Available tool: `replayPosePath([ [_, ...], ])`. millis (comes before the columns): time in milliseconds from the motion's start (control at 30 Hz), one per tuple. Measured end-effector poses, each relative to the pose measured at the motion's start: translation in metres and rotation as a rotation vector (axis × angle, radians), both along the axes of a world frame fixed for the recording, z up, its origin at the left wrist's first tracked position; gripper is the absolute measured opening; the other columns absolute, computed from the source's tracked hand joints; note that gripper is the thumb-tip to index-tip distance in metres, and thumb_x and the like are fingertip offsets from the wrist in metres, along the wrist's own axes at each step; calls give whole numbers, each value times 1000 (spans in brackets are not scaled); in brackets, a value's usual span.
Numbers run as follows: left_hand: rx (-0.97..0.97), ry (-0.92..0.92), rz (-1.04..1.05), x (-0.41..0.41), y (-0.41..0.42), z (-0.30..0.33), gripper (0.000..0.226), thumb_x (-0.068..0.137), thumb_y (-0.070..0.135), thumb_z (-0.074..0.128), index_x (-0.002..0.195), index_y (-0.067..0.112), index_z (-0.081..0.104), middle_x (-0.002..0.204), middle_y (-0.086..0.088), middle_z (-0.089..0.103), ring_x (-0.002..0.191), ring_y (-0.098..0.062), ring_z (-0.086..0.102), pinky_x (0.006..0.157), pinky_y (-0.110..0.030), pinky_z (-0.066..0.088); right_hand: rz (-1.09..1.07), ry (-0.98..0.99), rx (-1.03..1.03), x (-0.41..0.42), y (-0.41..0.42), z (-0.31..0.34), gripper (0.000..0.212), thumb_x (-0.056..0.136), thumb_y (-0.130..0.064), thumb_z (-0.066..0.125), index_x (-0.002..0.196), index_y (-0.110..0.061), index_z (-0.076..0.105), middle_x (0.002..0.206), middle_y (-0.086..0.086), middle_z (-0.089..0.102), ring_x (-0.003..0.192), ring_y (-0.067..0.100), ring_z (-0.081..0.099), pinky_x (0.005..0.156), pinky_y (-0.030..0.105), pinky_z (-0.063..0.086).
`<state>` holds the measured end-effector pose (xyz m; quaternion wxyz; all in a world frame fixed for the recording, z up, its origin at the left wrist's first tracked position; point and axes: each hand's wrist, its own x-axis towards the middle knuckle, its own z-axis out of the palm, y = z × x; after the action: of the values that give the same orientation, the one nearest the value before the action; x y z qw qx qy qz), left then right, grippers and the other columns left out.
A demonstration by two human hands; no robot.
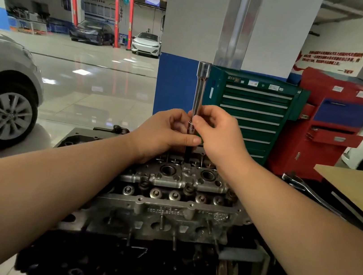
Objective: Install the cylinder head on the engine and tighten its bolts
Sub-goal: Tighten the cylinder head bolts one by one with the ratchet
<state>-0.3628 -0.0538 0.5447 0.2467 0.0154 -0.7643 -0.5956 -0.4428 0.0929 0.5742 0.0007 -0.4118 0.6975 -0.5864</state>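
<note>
The head [174, 197] sits on the engine [110, 263], below both hands. The left hand [164, 132] and right hand [217, 133] pinch an upright extension bar [199, 93], fingers [205, 113] curled round its lower shaft, its socket end rising above them. The bar looks stiff, smooth steel, probably slippery if oily, so gripping low and twirling with the fingertips seems apt. The bolt beneath the fingers is hidden in its bore; how far it is seated cannot be told.
</note>
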Motion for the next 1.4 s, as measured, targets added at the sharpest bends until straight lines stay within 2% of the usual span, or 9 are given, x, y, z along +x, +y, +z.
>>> replayPosePath([
  [167,77,-47,-114,0,0,0,38,82,19,82,112,1,68,110,-26,76,106,-39,75,94,-53,62,132,-6,-5,-7,7,32,24,103,-9,60,116,-29,66,109,-7,78,103,3,72,89,21,56],
  [300,86,-50,-162,1,0,0,28,93,15,77,120,9,72,113,-14,77,105,-30,75,92,-44,62,58,15,39,-7,5,49,18,95,-14,75,110,-22,70,96,0,79,89,14,77,82,35,60],
  [500,8,17,-74,-2,0,1,32,71,25,94,91,22,69,78,1,63,78,-17,67,76,-36,62,-117,178,105,3,0,51,30,84,-45,84,95,-23,67,88,-4,70,82,15,68,76,38,57],
  [600,54,7,-99,-1,1,1,27,74,24,88,95,17,72,87,-5,67,88,-23,70,85,-45,64,22,27,76,-1,1,54,14,96,-29,73,109,-24,70,100,-1,77,95,16,74,82,34,54],
  [733,52,-23,-130,0,0,2,10,90,12,80,94,20,77,93,-2,72,96,-24,72,99,-59,58,180,-64,107,-6,6,53,31,98,1,62,121,-20,64,102,3,79,92,18,77,85,35,60],
  [1000,-9,30,-48,-4,-6,4,40,72,32,95,104,18,74,84,2,70,88,-21,70,88,-45,64,-60,192,135,-2,-1,51,26,84,-30,87,103,-20,72,86,-4,75,85,15,74,86,43,61],
  [1133,35,15,-133,0,-3,4,16,91,16,79,105,23,79,101,-4,80,100,-21,76,81,-32,62,107,-40,9,-6,1,51,14,100,-18,68,113,-22,70,97,0,80,86,14,78,77,31,59],
  [1300,80,5,-169,0,-3,5,27,87,21,79,112,12,77,107,-9,79,110,-27,75,89,-44,64,214,-54,70,-11,7,54,23,103,-8,62,121,-20,66,101,3,80,92,21,78,87,42,62],
  [1400,53,12,-139,-2,-1,5,35,78,32,89,110,23,78,100,0,77,100,-21,76,86,-42,64,132,5,85,-9,7,54,19,97,-11,71,114,-20,69,95,2,80,87,17,78,82,41,63],
])
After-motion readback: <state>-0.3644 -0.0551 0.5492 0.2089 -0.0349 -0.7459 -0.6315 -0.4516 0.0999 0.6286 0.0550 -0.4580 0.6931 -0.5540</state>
